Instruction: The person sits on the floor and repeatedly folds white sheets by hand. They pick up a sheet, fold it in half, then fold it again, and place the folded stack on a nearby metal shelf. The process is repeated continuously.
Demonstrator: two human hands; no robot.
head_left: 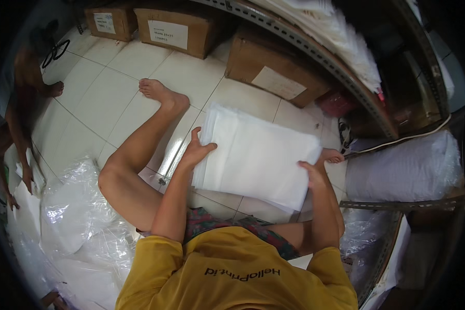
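Note:
A stack of thin white sheets [258,155], perhaps plastic or soft fabric, spans the space between my hands above the tiled floor. My left hand [195,151] grips its left edge, thumb on top and the other fingers partly hidden at the side and underneath. At the opposite edge, my right hand [315,173] holds the stack with the thumb on top, and its remaining fingers are out of sight below. The stack is roughly rectangular, with several layers showing along the left edge. It tilts slightly, its right end nearer to me.
Clear-wrapped white packs [77,206] lie at my left. Another person's hand [27,178] is beyond them. Cardboard boxes [175,33] line the far side under a metal shelf [315,49]. A large wrapped bundle [403,168] sits at the right. My bare legs [139,150] spread around the stack.

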